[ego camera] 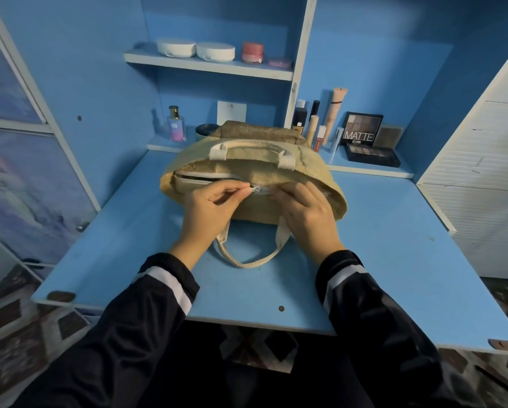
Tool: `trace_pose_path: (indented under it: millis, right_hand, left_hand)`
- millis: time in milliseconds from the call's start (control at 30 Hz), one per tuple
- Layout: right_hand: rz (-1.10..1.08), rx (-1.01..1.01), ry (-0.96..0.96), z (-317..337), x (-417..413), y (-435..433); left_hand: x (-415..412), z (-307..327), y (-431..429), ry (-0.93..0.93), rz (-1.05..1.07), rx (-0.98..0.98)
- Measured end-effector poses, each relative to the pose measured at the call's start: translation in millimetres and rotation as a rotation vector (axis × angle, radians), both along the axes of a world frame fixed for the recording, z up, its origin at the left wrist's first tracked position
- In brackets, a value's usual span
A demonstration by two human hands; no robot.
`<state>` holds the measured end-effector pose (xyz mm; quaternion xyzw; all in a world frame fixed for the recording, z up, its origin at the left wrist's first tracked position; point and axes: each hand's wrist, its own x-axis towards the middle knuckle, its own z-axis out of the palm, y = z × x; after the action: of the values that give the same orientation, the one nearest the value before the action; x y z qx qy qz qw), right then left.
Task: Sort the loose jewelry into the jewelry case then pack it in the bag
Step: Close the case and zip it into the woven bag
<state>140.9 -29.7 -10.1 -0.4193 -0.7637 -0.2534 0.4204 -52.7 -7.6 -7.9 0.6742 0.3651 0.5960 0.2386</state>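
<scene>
Tan bag (276, 201) sits mid blue surface (388, 260), near handle draped toward person. Grip of left hand (208, 210) pinches zipper pull (255, 189). Grip of right hand (304, 214) clenched on bag fabric just beside pull. Zipper gapes left of pull. Eyeshadow palette (363, 128) behind.

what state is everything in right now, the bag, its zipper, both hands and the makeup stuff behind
jute bag: sits on the desk, held by both hands
zipper: open to the left of the pull
left hand: pinches the zipper pull
right hand: grips the bag beside the pull
near handle: lies slack on the desk
eyeshadow palette: open, lid propped up
perfume bottle: upright, capped
white round cases: shut
</scene>
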Motion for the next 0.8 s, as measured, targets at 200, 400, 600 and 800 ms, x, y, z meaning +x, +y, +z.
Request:
trace_pose_path:
  millis: [200,400,600,800]
  right_hand:
    - [0.016,0.000,0.038,1,0,4]
    - [0.019,0.005,0.098,6,1,1]
    - [0.033,0.017,0.109,13,2,6]
    - [0.070,-0.038,0.145,19,4,9]
  left_hand:
    - [-6,0,2,-0.005,-0.006,-0.001]
    - [-25,1,4,-0.010,0.057,0.019]
    - [-37,7,5,-0.001,0.102,0.063]
    - [-54,7,10,-0.050,0.134,0.007]
